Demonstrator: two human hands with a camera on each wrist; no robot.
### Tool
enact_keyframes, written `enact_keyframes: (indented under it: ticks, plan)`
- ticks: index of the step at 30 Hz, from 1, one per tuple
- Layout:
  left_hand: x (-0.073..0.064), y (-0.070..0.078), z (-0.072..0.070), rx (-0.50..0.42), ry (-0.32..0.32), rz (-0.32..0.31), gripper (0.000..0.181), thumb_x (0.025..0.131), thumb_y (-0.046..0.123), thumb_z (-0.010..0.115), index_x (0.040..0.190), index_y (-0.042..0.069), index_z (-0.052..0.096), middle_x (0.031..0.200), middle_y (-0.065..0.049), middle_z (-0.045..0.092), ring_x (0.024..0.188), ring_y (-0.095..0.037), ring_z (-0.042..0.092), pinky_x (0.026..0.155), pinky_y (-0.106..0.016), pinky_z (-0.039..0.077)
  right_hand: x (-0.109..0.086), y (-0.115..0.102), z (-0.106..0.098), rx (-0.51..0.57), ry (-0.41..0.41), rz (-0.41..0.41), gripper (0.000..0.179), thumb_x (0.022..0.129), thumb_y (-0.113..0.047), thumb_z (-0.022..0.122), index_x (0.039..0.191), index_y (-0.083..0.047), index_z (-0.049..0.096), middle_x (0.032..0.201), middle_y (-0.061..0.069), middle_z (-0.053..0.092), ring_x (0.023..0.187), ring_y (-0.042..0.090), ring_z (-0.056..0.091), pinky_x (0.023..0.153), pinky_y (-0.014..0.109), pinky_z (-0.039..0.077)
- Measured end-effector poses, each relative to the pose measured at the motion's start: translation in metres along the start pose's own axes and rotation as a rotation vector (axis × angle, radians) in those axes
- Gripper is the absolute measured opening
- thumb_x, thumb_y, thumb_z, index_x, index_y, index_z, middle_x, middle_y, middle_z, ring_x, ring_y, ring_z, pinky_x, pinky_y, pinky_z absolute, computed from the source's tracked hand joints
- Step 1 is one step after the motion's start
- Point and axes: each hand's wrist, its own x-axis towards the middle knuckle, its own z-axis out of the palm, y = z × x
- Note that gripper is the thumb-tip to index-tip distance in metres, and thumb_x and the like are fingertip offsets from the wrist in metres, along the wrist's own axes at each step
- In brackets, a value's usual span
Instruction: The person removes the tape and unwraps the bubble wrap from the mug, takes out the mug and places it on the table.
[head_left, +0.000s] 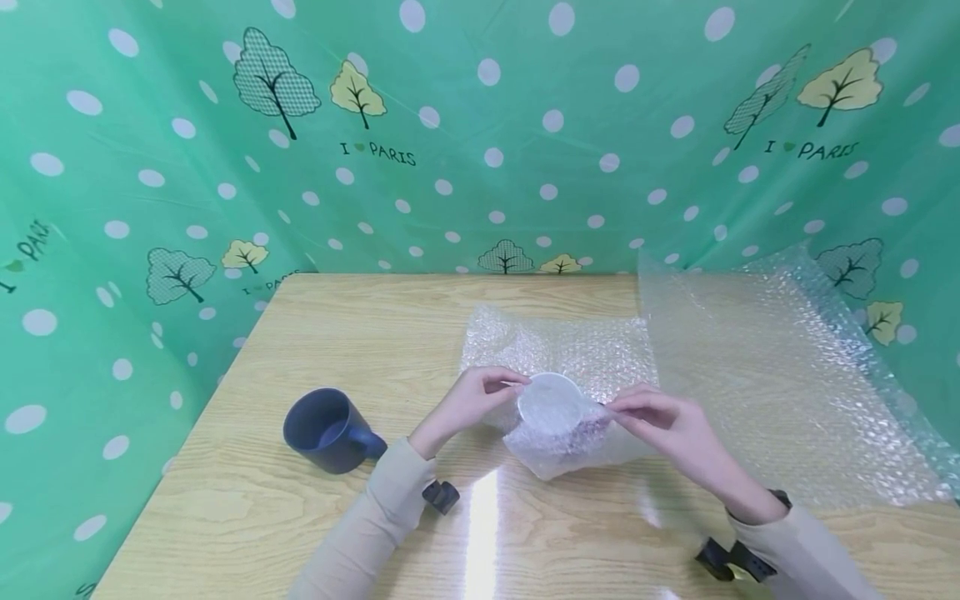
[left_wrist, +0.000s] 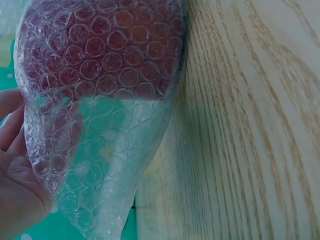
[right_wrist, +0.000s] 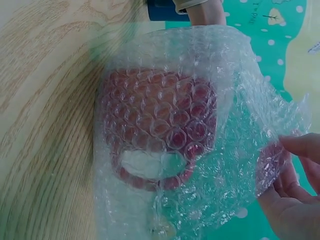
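A red mug [right_wrist: 155, 110] stands wrapped in bubble wrap [head_left: 600, 446]; its white round mouth [head_left: 551, 406] shows through near the table's middle. In the right wrist view its handle [right_wrist: 150, 182] is visible through the wrap. My left hand [head_left: 480, 398] pinches at the left side of the mouth, its fingertips on the wrap there; in the left wrist view this hand [left_wrist: 22, 185] is partly behind the wrap. On the other side, my right hand [head_left: 671, 421] pinches a gathered edge of the wrap between thumb and fingers, drawn out to the right of the mug.
A dark blue mug [head_left: 326, 454] stands to the left, near my left forearm, its handle pointing right. At the right, a large loose sheet of bubble wrap [head_left: 772, 392] lies over the wooden table [head_left: 360, 325] and rises against the green polka-dot curtain [head_left: 555, 167].
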Motion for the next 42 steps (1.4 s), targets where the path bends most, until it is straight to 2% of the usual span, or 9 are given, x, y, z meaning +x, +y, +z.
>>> enact_keyframes:
  ticks: [8, 17, 25, 29, 34, 40, 42]
  plan:
    - [0.001, -0.001, 0.000, 0.019, 0.000, 0.002, 0.019, 0.084, 0.007, 0.057, 0.101, 0.001, 0.064, 0.104, -0.012, 0.063, 0.094, -0.020, 0.061, 0.080, -0.020, 0.048, -0.005, -0.003, -0.007, -0.049, -0.037, 0.016, 0.019, 0.077, 0.006, 0.061, 0.093, -0.001, 0.066, 0.094, -0.007, 0.062, 0.089, 0.001, 0.056, 0.075, 0.014, 0.048]
    - [0.001, 0.001, -0.001, -0.009, -0.012, -0.017, 0.021, 0.084, 0.008, 0.058, 0.103, 0.000, 0.063, 0.105, -0.014, 0.062, 0.094, -0.023, 0.061, 0.080, -0.021, 0.049, -0.011, -0.004, -0.016, -0.044, -0.137, -0.007, 0.024, 0.077, 0.008, 0.059, 0.095, -0.005, 0.066, 0.096, -0.006, 0.063, 0.091, 0.001, 0.055, 0.079, 0.013, 0.046]
    - [-0.008, 0.031, -0.004, 0.010, -0.018, -0.015, 0.020, 0.085, 0.003, 0.055, 0.102, -0.006, 0.061, 0.105, -0.019, 0.061, 0.094, -0.028, 0.060, 0.080, -0.021, 0.049, -0.017, -0.003, -0.022, -0.027, -0.207, -0.037, 0.030, 0.077, 0.011, 0.057, 0.097, -0.008, 0.066, 0.097, -0.002, 0.063, 0.093, 0.001, 0.054, 0.077, 0.015, 0.048]
    - [-0.010, 0.035, -0.004, 0.013, -0.016, -0.016, 0.020, 0.085, 0.002, 0.055, 0.101, -0.006, 0.061, 0.105, -0.020, 0.061, 0.094, -0.028, 0.060, 0.080, -0.021, 0.049, -0.019, -0.003, -0.025, -0.022, -0.229, -0.040, 0.031, 0.076, 0.012, 0.057, 0.097, -0.009, 0.066, 0.098, -0.003, 0.063, 0.095, -0.001, 0.053, 0.076, 0.015, 0.048]
    - [-0.008, 0.029, -0.003, -0.007, -0.021, -0.010, 0.020, 0.085, 0.002, 0.055, 0.101, -0.007, 0.061, 0.105, -0.020, 0.060, 0.094, -0.029, 0.060, 0.079, -0.021, 0.049, -0.022, -0.001, -0.027, -0.038, -0.259, -0.046, 0.031, 0.076, 0.011, 0.059, 0.097, -0.011, 0.066, 0.100, -0.007, 0.063, 0.099, -0.003, 0.051, 0.080, 0.012, 0.045]
    - [-0.001, 0.003, 0.000, -0.025, -0.014, 0.006, 0.020, 0.085, 0.006, 0.056, 0.102, -0.002, 0.062, 0.105, -0.016, 0.061, 0.093, -0.023, 0.061, 0.079, -0.020, 0.049, -0.024, 0.002, -0.029, -0.044, -0.318, -0.041, 0.029, 0.077, 0.009, 0.059, 0.097, -0.011, 0.066, 0.100, -0.008, 0.063, 0.098, -0.002, 0.052, 0.080, 0.014, 0.046]
    - [0.000, -0.002, 0.000, -0.016, -0.012, 0.006, 0.020, 0.084, 0.007, 0.057, 0.102, 0.000, 0.063, 0.105, -0.014, 0.062, 0.093, -0.022, 0.061, 0.078, -0.020, 0.049, -0.024, 0.002, -0.029, -0.049, -0.330, -0.040, 0.028, 0.077, 0.008, 0.059, 0.097, -0.011, 0.066, 0.100, -0.007, 0.063, 0.097, -0.001, 0.052, 0.079, 0.014, 0.046]
